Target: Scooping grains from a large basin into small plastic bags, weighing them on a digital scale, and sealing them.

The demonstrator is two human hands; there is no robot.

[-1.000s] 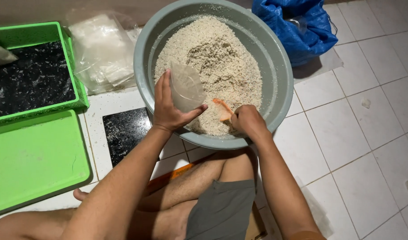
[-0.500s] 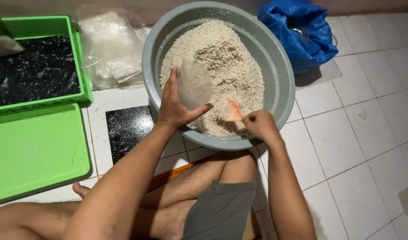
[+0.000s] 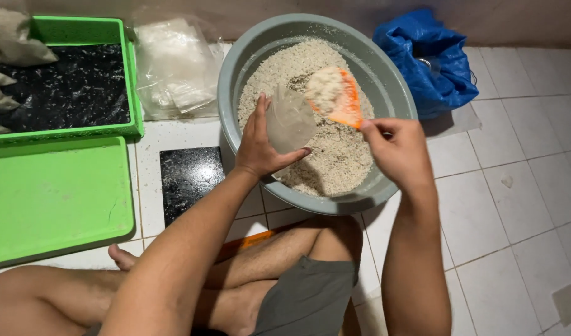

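Grain (image 3: 335, 158), loose and prone to spill, heaped on orange scoop (image 3: 336, 94) above grey basin (image 3: 235, 87). Left hand (image 3: 260, 146) clenched round limp, slippery clear plastic bag (image 3: 290, 119) near its mouth; right hand (image 3: 394, 149) grasping scoop's handle, best kept level.

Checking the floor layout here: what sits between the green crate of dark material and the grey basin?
In the head view, a pile of clear plastic bags lies on the white tiles between the green crate and the grey basin.
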